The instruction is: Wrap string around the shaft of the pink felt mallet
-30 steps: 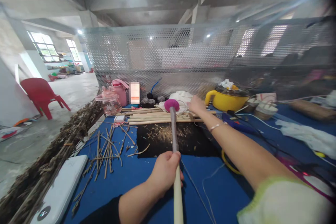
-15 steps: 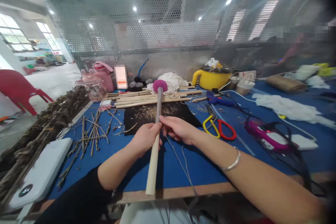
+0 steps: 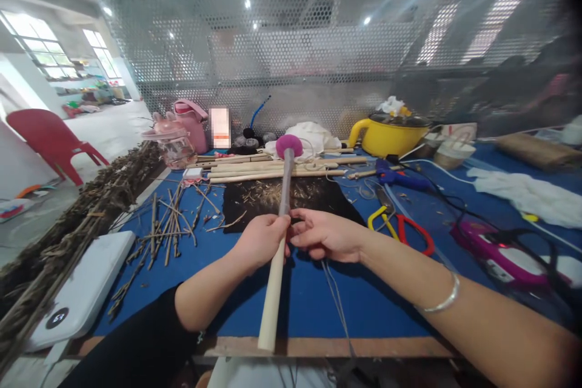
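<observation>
My left hand (image 3: pixel 261 239) is wrapped round a long pale wooden stick (image 3: pixel 273 297) at its middle. The stick's upper part is grey and ends in a round magenta head (image 3: pixel 290 145) pointing away from me. My right hand (image 3: pixel 325 234) is beside the left one, fingers pinched at the stick on a thin grey string (image 3: pixel 339 303) that trails down toward the table edge. Both hands hover above the blue table (image 3: pixel 386 309), in front of a black mat (image 3: pixel 291 197) strewn with shavings.
Several wooden sticks (image 3: pixel 273 168) lie across the far side of the mat. Thin twigs (image 3: pixel 170 224) and a twig pile (image 3: pixel 77 218) lie left, by a white device (image 3: pixel 79 294). Yellow and red scissors (image 3: pixel 400 227), a yellow pot (image 3: pixel 391 136), a pink jug (image 3: pixel 191 124) and cloths stand around.
My right hand came back from the far sticks and now pinches the string at the stick beside my left hand. The view tilted down, then shifted slightly.
</observation>
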A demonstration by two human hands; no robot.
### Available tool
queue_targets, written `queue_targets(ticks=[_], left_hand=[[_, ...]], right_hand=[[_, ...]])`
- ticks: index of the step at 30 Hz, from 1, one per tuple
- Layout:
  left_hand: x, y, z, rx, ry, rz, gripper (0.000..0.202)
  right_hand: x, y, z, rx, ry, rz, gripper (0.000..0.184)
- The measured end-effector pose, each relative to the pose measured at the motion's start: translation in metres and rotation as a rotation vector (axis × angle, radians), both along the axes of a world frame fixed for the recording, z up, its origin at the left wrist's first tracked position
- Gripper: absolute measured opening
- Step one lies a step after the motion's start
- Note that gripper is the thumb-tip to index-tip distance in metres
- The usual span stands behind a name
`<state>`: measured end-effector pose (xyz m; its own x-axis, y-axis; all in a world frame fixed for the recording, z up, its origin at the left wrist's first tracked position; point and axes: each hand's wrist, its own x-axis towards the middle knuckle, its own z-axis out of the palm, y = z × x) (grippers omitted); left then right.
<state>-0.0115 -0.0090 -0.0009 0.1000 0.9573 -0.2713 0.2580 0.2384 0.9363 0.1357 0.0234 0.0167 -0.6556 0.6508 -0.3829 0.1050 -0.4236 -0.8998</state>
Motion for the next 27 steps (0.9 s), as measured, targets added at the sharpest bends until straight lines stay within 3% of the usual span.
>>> queue_targets(ticks=[4, 8, 13, 16, 21, 27], left_hand=[[0.005, -0.002, 0.005, -0.048, -0.029, 0.025, 0.034], [0.008, -0.005, 0.007, -0.091, -0.162, 0.028, 0.037], [0.006, -0.009, 0.007, -0.068, -0.251, -0.103, 0.041], [0.004, -0.009, 0.008, -0.068, -0.173, -0.122, 0.037], [0.002, -0.008, 0.012, 0.045, 0.154, -0.036, 0.037], [0.004, -0.009, 0.012, 0.068, 0.087, -0.052, 0.036]], right_hand=[[-0.001, -0.002, -0.01, 0.039, -0.085, -0.21, 0.013], [0.001, -0.002, -0.021, 0.096, -0.004, -0.204, 0.022], [0.009, 0.004, -0.028, 0.135, 0.01, -0.235, 0.028], [0.011, 0.005, -0.025, 0.165, -0.039, -0.24, 0.026], [0.009, -0.003, -0.014, 0.172, -0.059, -0.239, 0.023], [0.009, -0.005, -0.013, 0.171, -0.085, -0.219, 0.02]])
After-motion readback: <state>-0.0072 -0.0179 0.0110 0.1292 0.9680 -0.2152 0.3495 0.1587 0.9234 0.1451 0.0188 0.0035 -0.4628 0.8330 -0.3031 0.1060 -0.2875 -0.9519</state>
